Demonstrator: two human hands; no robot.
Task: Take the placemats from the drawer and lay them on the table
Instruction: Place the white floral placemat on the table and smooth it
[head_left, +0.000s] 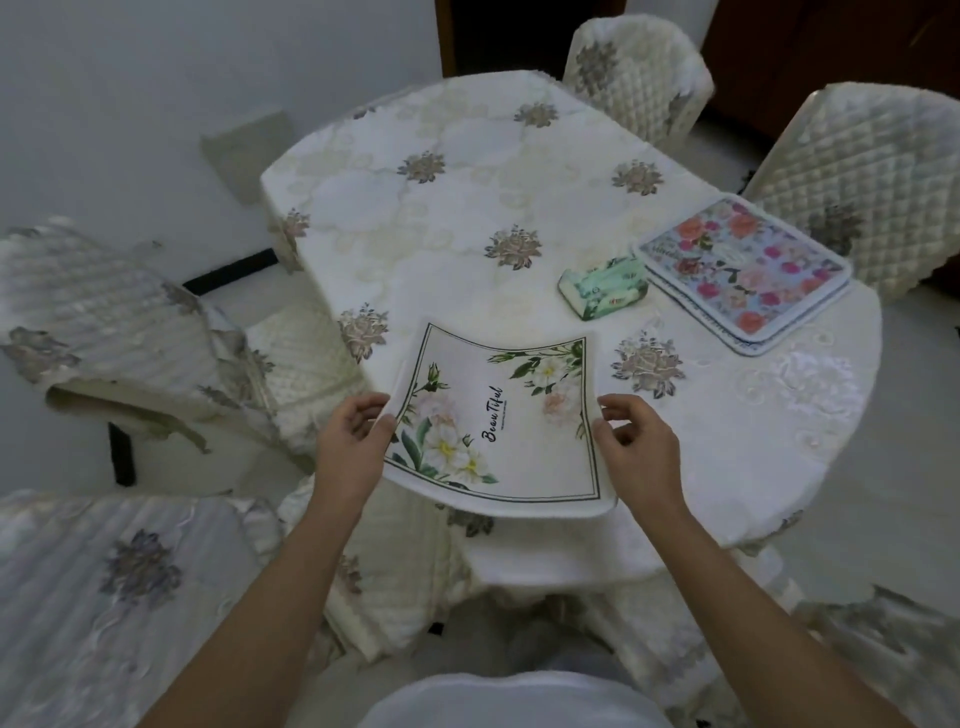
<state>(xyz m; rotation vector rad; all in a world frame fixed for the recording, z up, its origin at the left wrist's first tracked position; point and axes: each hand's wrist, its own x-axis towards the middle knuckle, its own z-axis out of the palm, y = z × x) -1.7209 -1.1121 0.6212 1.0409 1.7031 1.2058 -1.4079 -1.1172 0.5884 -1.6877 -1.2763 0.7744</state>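
A white placemat (511, 415) with a dark line border, white flowers and the word "Beautiful" lies at the table's near edge, its near side overhanging a little. My left hand (353, 441) grips its left edge and my right hand (636, 441) pinches its right edge. A second placemat (748, 270), blue with pink and red roses, lies flat at the table's right side, on top of what looks like another mat. The table (441, 208) wears a cream cloth with grey flower motifs.
A green tissue pack (605, 286) sits between the two placemats. Quilted cream chairs stand around the table: two at the far right (636, 78) (862, 171), one at the left (119, 332), one at the near left (114, 597). A white wall is at the left.
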